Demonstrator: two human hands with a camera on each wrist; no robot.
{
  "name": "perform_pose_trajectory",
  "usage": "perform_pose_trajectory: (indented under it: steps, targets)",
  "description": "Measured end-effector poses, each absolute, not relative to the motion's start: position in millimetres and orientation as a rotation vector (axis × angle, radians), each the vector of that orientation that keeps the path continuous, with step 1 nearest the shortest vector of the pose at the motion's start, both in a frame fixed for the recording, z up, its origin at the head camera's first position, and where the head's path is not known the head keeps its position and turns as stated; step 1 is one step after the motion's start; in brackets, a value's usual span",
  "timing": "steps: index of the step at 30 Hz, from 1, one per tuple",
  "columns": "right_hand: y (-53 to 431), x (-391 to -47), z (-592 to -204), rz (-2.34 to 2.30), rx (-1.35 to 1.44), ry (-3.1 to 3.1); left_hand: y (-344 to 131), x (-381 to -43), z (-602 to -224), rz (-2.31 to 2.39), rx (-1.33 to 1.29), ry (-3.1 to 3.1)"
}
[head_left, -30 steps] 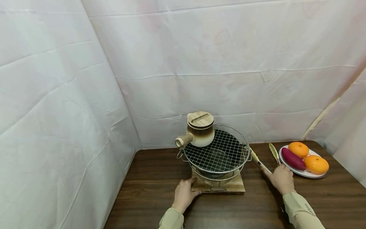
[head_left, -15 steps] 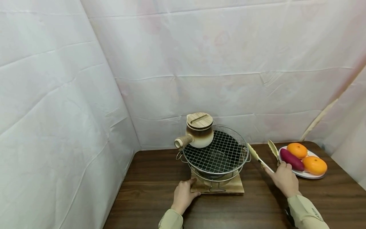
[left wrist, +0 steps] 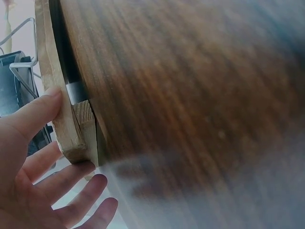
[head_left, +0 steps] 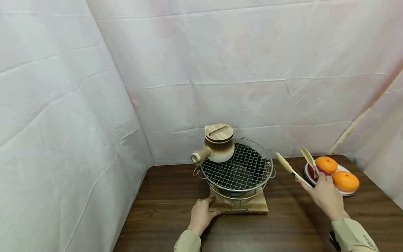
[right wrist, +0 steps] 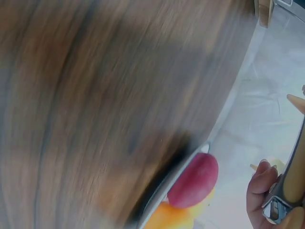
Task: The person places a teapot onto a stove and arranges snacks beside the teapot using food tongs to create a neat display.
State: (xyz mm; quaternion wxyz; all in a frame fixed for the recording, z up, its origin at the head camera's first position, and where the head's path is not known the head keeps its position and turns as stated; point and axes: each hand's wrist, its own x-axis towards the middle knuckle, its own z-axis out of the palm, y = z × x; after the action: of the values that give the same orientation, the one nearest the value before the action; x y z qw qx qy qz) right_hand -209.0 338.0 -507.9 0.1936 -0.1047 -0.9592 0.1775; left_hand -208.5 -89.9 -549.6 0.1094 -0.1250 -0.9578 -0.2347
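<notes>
My left hand [head_left: 200,215] grips the front left corner of a wooden board [head_left: 259,207], its thumb on the front edge and fingers round the side. On that board stands a round wire grill [head_left: 244,176]. My right hand [head_left: 329,197] holds tongs [head_left: 285,163] with pale tips, their arms spread wide and nothing between them. The tongs are raised above the table, near a white plate [head_left: 350,193]. On the plate, a purple sweet potato [right wrist: 195,181] lies partly hidden behind the tongs and hand in the head view, beside two oranges [head_left: 345,181].
A brown and cream side-handled pot [head_left: 221,154] with a wooden lid [head_left: 219,133] stands at the back left of the grill. White cloth [head_left: 195,70] hangs behind and left of the dark wooden table [head_left: 163,196].
My right hand has lifted the tongs and moved right, so that one arm now overlaps the plate and sweet potato. My left hand has stayed at the board.
</notes>
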Motion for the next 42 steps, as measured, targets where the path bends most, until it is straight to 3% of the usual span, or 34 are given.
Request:
perform_pose_trajectory:
  steps: [19,42]
  targets:
    - [389.7,-172.4,-482.9,0.386,-0.33,-2.855,-91.1,-212.7,-551.7,-0.7,-0.371,-2.805]
    - [421.9,-153.8,-498.3,0.346,-0.421,-2.971,-90.4,-211.4,-550.6,-0.685,-0.374,-2.821]
